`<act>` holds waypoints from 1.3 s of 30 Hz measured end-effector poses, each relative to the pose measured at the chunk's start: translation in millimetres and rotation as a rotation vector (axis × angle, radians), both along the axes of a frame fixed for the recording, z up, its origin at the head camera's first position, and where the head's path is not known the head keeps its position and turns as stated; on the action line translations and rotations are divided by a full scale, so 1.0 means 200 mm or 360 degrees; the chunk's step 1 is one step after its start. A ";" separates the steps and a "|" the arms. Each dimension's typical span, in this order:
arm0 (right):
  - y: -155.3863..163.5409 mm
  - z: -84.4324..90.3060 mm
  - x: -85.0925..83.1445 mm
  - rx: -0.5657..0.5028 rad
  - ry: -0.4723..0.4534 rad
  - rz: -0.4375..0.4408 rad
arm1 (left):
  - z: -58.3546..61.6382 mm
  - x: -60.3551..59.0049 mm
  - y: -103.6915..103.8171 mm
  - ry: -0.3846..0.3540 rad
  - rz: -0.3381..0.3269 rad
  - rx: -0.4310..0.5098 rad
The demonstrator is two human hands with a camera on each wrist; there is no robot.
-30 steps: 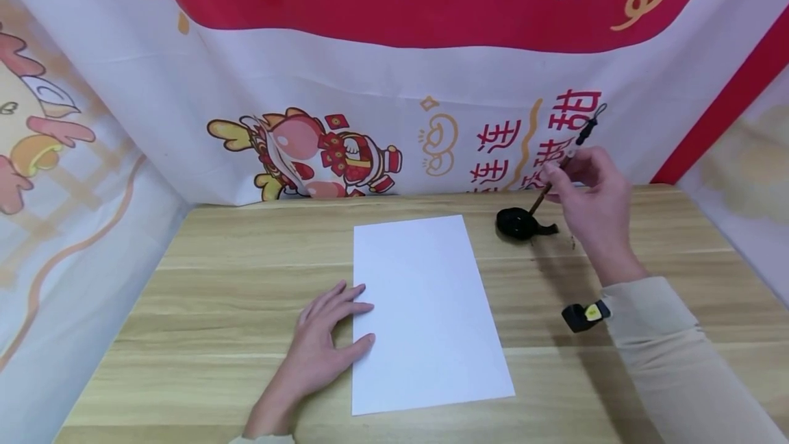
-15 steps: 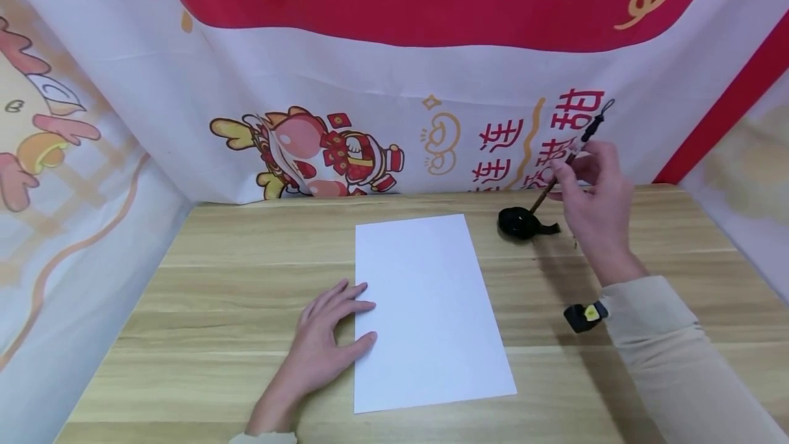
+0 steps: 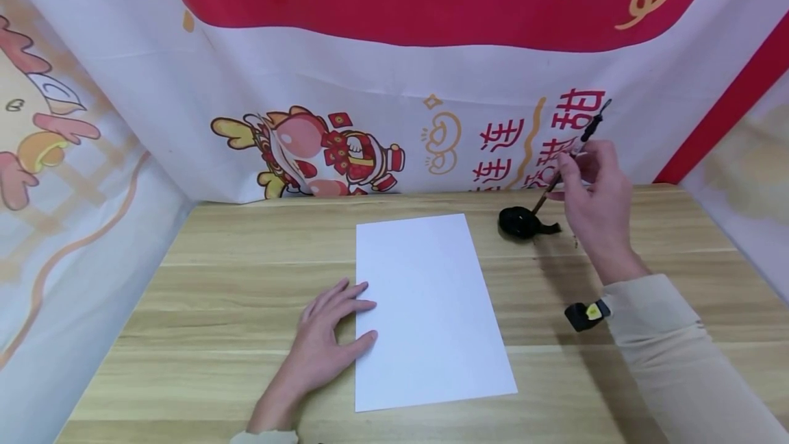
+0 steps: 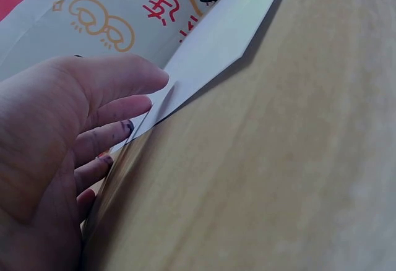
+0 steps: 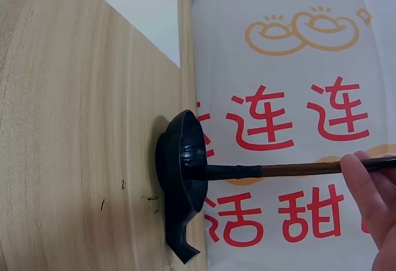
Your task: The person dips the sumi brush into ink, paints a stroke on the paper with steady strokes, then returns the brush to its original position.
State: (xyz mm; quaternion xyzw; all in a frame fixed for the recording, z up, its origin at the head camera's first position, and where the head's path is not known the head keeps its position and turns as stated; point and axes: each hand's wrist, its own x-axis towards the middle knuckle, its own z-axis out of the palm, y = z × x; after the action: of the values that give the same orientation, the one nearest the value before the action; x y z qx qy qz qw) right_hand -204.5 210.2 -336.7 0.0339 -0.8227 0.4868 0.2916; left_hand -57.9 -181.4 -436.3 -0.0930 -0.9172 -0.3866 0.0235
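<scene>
My right hand point(image 3: 596, 204) pinches a writing brush point(image 5: 297, 169) by its brown shaft, tilted, with a black hanging loop at its top end. The brush's dark tip reaches into a small black ink dish point(image 5: 179, 178) that has a curved handle, at the back right of the table. A sheet of blank white paper point(image 3: 431, 314) lies in the middle of the table. My left hand point(image 3: 329, 341) rests at the paper's left edge, fingers spread, thumb and fingertips over the margin. Dark smudges mark some left fingertips point(image 4: 127, 126) in the left wrist view.
The wooden table point(image 3: 246, 307) ends at the back against a printed white and red cloth point(image 3: 345, 74), which also hangs at both sides. Small dark specks point(image 5: 151, 198) dot the wood beside the dish. A black wrist camera point(image 3: 584, 316) sits at the right sleeve.
The brush shifts slightly at its upper end, its tip staying in the ink dish. My left hand and the paper keep their places; the view drifts a little.
</scene>
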 end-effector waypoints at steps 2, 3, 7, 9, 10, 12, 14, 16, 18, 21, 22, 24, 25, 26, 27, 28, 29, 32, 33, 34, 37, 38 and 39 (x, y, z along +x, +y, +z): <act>0.01 0.00 0.00 -0.0042 -0.0025 0.0018 | 0.00 0.00 0.00 -0.0002 0.0001 0.0003; 0.01 0.00 0.00 -0.0059 -0.0038 0.0022 | 0.00 0.00 0.00 -0.0004 0.0003 0.0006; 0.03 0.02 0.00 -0.0102 -0.0061 0.0008 | 0.00 0.00 0.00 -0.0012 0.0003 0.0006; 0.03 0.04 0.00 -0.0103 -0.0049 -0.0011 | 0.01 0.00 0.00 -0.0012 0.0005 0.0005; 0.04 0.04 0.01 -0.0099 -0.0035 -0.0017 | 0.01 0.00 0.00 -0.0009 0.0006 0.0005; 0.05 0.06 0.01 -0.0080 -0.0011 -0.0034 | 0.01 0.00 0.00 0.0003 0.0006 0.0006; 0.05 0.07 0.01 -0.0060 -0.0010 -0.0046 | 0.01 0.00 0.00 0.0019 0.0006 0.0006; 0.06 0.07 0.02 -0.0035 -0.0038 -0.0057 | 0.01 0.00 0.00 0.0024 0.0007 0.0011; 0.06 0.06 0.02 -0.0007 -0.0068 -0.0070 | 0.01 0.00 0.00 0.0020 0.0008 0.0010; 0.07 0.04 0.02 -0.0003 -0.0086 -0.0065 | 0.01 0.00 0.00 -0.0003 0.0010 0.0005; 0.07 0.04 0.02 -0.0002 -0.0076 -0.0062 | 0.00 0.00 0.00 -0.0008 0.0009 0.0003; 0.07 0.03 0.02 -0.0014 -0.0072 -0.0053 | 0.00 0.00 0.00 -0.0017 0.0007 0.0001; 0.07 0.02 0.02 -0.0038 -0.0072 -0.0036 | 0.00 0.00 0.00 -0.0020 0.0007 0.0002; 0.07 0.02 0.02 -0.0054 -0.0068 -0.0028 | 0.00 0.00 0.00 -0.0023 0.0008 0.0003; 0.07 0.02 0.01 -0.0066 -0.0068 -0.0020 | -0.01 0.00 0.00 -0.0025 0.0008 0.0002; 0.07 0.02 0.01 -0.0074 -0.0067 -0.0017 | -0.01 0.00 0.00 -0.0026 0.0009 0.0005; 0.06 0.02 0.01 -0.0083 -0.0066 -0.0014 | -0.01 0.00 0.00 -0.0028 0.0010 0.0005; 0.06 0.02 0.01 -0.0097 -0.0056 -0.0014 | -0.01 0.00 0.00 -0.0032 0.0011 0.0009; 0.06 0.02 0.01 -0.0097 -0.0053 -0.0016 | -0.01 0.00 0.00 -0.0031 0.0009 0.0008; 0.05 0.02 0.02 -0.0093 -0.0049 -0.0019 | -0.01 0.00 0.00 -0.0029 0.0007 0.0012; 0.05 0.02 0.02 -0.0078 -0.0032 -0.0028 | -0.01 0.00 0.00 -0.0023 0.0004 0.0014; 0.05 0.02 0.02 -0.0069 -0.0019 -0.0031 | -0.01 0.00 0.00 -0.0019 0.0003 0.0015; 0.05 0.02 0.02 -0.0061 -0.0006 -0.0036 | -0.01 0.00 0.00 -0.0016 0.0002 0.0015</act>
State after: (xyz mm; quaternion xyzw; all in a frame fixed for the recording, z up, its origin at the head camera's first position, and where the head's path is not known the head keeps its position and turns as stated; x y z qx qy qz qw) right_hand -200.7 219.7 -332.6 0.0180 -0.8142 0.4992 0.2961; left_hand -57.6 -181.5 -437.8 -0.0905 -0.9155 -0.3915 0.0196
